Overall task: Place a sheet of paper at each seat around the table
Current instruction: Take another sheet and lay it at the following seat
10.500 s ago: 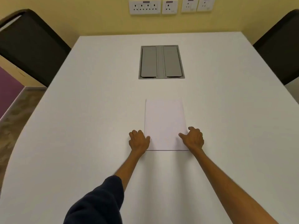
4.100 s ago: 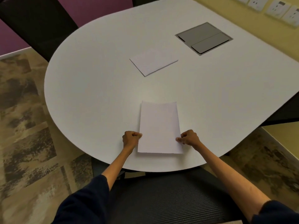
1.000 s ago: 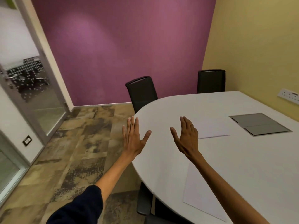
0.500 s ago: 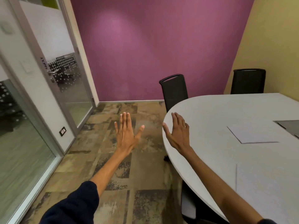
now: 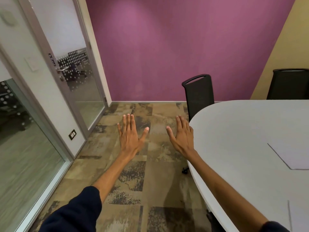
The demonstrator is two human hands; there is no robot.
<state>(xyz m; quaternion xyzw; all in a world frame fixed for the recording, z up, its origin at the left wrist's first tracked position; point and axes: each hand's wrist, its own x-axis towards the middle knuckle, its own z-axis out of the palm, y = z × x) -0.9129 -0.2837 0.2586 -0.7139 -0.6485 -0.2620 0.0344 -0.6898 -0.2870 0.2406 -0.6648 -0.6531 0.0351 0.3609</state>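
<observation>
The left hand (image 5: 129, 136) is hovering flat, left of the white table (image 5: 242, 128). The right hand (image 5: 183, 137) is hovering just beside its rounded edge. A paper sheet (image 5: 295, 156) is lying on it.

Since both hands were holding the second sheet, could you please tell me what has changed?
Both hands released it: the left hand and right hand now hover open and empty beside the table. The second sheet and first sheet stay flat there.

My left grip (image 5: 129, 136), fingers straight, hangs over bare floor (image 5: 133, 181) with room all round; the glass door (image 5: 80, 77) stands well off to its left. My right grip (image 5: 183, 138) is just beside the rounded worktop (image 5: 242, 131), which bars its right. Ahead, a black chair (image 5: 199, 94) stands against that edge.
</observation>
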